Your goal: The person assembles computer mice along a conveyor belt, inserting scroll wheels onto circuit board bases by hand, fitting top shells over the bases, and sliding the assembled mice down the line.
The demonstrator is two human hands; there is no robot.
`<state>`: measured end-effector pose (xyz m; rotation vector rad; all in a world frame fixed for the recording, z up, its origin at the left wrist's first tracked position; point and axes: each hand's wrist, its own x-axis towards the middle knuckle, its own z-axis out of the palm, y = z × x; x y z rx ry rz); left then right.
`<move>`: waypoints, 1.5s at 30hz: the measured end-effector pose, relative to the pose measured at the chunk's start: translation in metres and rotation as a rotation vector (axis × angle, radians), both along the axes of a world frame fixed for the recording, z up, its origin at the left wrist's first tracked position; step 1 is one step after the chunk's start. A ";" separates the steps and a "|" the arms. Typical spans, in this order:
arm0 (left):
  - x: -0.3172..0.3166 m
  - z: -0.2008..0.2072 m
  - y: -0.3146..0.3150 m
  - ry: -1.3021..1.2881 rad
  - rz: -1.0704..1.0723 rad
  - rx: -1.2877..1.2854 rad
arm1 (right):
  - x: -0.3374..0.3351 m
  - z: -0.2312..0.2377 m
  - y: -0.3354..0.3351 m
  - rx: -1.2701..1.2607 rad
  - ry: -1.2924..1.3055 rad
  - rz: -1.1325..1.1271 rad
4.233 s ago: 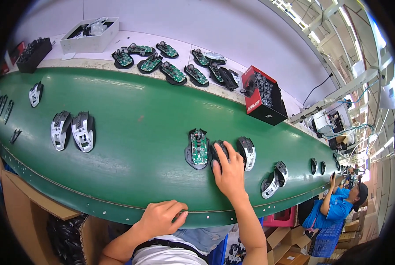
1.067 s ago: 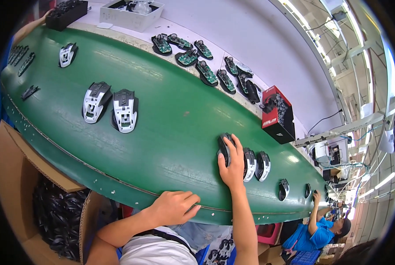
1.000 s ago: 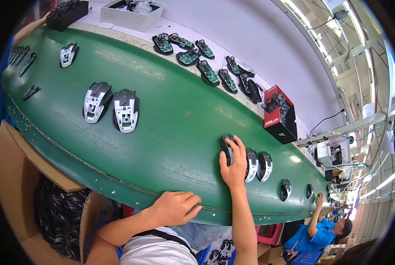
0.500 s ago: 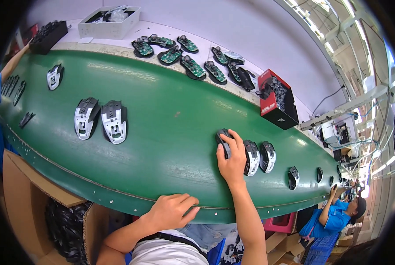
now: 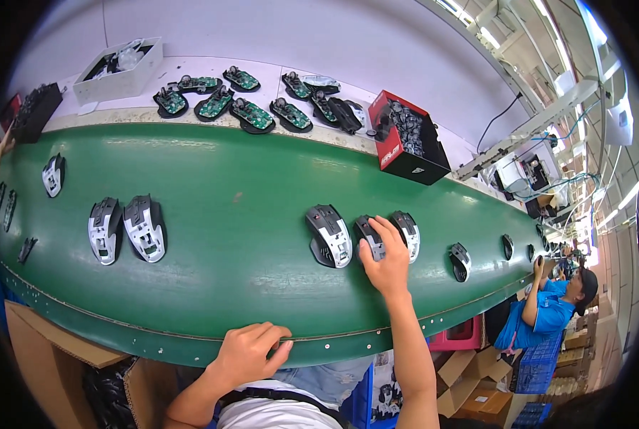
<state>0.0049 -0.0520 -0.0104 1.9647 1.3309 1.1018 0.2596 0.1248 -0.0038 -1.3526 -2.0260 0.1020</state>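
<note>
My right hand (image 5: 389, 261) is closed over the middle mouse shell (image 5: 371, 238) of a group of three, thumb on its left side and fingers across its top. The hand partly covers it. Left of it lies a grey-and-white mouse shell (image 5: 329, 236), and close on its right another similar mouse shell (image 5: 407, 234). At the near edge of the green belt (image 5: 262, 214), my left hand (image 5: 254, 350) rests with loosely bent fingers, thumb apart, nothing in it. A pair of white-and-black mouse shells, one of them this mouse shell (image 5: 145, 229), lies further left.
Behind the belt, a ledge carries several mouse bases with green circuit boards (image 5: 251, 114), a red-and-black box of small parts (image 5: 409, 139) and a white bin (image 5: 119, 75). Cardboard boxes (image 5: 69, 339) stand below on the left. A co-worker in blue (image 5: 537, 314) works at the right.
My right hand has let go of the leftmost mouse shell of the three and moved right onto the middle one. The whole view has shifted slightly. My left hand stays at the belt edge.
</note>
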 end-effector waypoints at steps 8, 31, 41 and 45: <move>0.003 0.000 0.001 -0.016 0.013 -0.020 | -0.001 -0.017 0.009 0.161 -0.041 -0.040; 0.003 0.000 0.000 -0.034 0.024 -0.029 | 0.008 -0.021 0.008 0.121 -0.018 -0.057; 0.005 0.001 0.001 -0.041 0.019 -0.048 | 0.015 -0.019 0.010 0.125 -0.025 -0.038; 0.005 -0.001 0.001 -0.061 0.014 -0.032 | 0.019 -0.013 0.007 0.072 -0.032 0.000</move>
